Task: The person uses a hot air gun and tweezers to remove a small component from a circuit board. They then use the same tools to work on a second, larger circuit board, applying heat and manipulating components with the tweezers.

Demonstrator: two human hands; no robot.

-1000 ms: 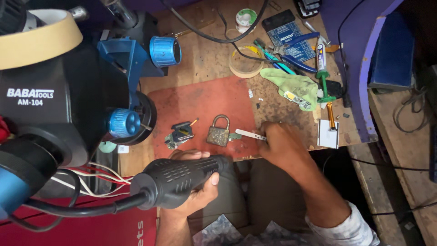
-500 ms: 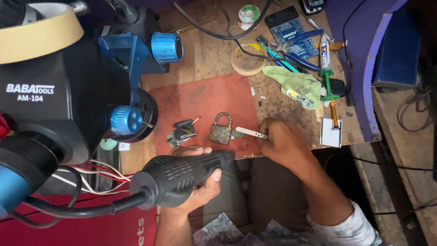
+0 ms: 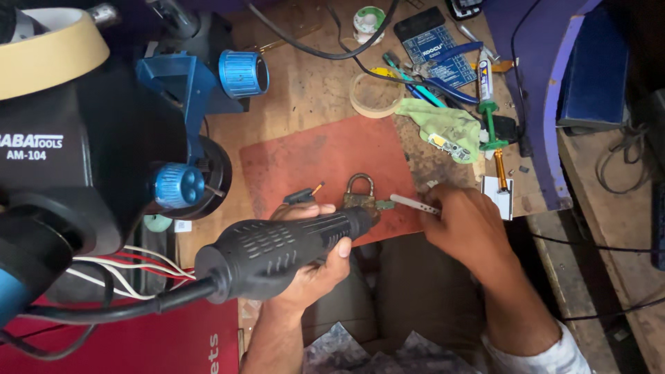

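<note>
The person is showing two bare forearms, the right hand (image 3: 471,225) emerging from a white sleeve (image 3: 547,350) pushed up near the elbow at the near right, while the left hand (image 3: 312,266) and its wrist are wearing nothing.

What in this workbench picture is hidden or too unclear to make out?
Head view only:
- The tip of the black power tool in the left hand: hidden against the padlock.
- The grip on the tweezers: covered by the right hand.
- The small piece at the tweezers' tip: too small to identify.
- The microscope: cut off by the left edge.
- The bench front: hidden by both arms.
</note>
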